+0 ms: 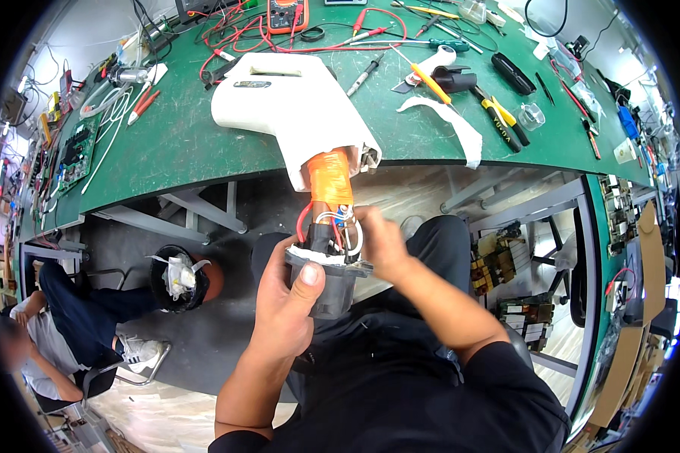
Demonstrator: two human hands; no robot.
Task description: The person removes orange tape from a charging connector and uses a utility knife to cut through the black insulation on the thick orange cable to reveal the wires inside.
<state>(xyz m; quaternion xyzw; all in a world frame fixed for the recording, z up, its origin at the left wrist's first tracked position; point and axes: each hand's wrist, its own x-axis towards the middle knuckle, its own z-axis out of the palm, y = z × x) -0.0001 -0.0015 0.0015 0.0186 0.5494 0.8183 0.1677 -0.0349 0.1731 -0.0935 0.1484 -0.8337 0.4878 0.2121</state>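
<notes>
My left hand [287,306] grips a black plastic base [331,297] with red, white and black wires [338,230] rising from its top. Above it, an orange tape-wrapped section [329,179] enters the open end of a white angled housing [279,106], which lies at the bench's front edge. My right hand [379,245] is at the right of the wires, fingers curled in beside them; what they hold is partly hidden.
On the green bench [166,128] are a multimeter [287,15], leads, pliers [499,117], a curved white strip [453,124] and a circuit board [74,158]. Below stands a bucket [159,283]. A seated person [64,325] is at left, cardboard [616,377] at right.
</notes>
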